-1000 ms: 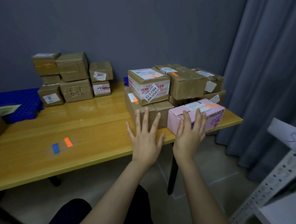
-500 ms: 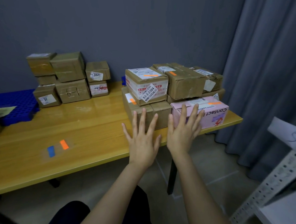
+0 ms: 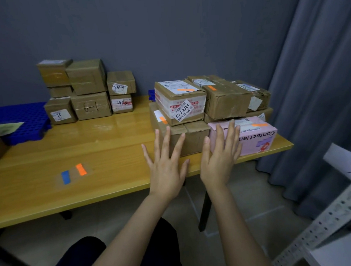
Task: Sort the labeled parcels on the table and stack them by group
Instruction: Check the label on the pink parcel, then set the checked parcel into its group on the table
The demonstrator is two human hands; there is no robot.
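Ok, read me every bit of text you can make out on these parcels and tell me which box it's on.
"53-3-2304": white sticker on upper front parcel.
"Contact len", upside down, cut off: pink box.
"6-1", handwritten: brown box.
"30", unsure: back left box.
"249", partly: small back box.
Other print: too small or blurred.

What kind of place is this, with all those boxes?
Probably a small parcel-sorting room or mailroom: taped cardboard parcels with shipping labels are stacked in groups on a wooden table, and orange and blue tape strips are stuck on it.
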